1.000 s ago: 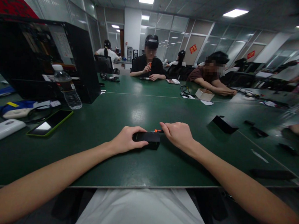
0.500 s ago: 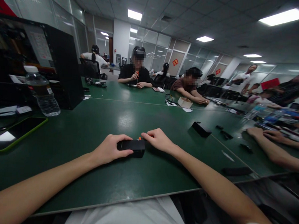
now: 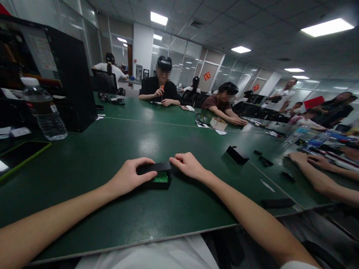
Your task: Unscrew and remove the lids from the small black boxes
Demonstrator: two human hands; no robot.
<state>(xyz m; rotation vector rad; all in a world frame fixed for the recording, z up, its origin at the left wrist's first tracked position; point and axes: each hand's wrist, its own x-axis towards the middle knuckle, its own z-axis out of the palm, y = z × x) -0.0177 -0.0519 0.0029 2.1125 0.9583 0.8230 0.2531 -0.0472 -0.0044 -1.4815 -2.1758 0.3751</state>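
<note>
A small black box (image 3: 162, 185) lies on the green table (image 3: 113, 215), with a green circuit board (image 3: 161, 177) showing inside it. Its black cover (image 3: 158, 166) is raised at the near side and tilted, and my left hand (image 3: 133, 173) grips it between thumb and fingers. Just right of the box, my right hand (image 3: 190, 166) is closed in a pinch. A bit of a small orange tool (image 3: 180, 160) shows between its fingers; the rest is hidden.
At left stand a water bottle (image 3: 45, 109), a phone (image 3: 17, 159) and an open computer case (image 3: 71, 78). Black casing parts (image 3: 237, 155) lie to the right, near another person's forearm (image 3: 320, 176). A small carton (image 3: 218, 123) sits further back, before people seated across.
The box's cover has come up from its closed position, uncovering the green board. The orange piece has moved from the cover's far edge back into my right fingers. The view has shifted slightly.
</note>
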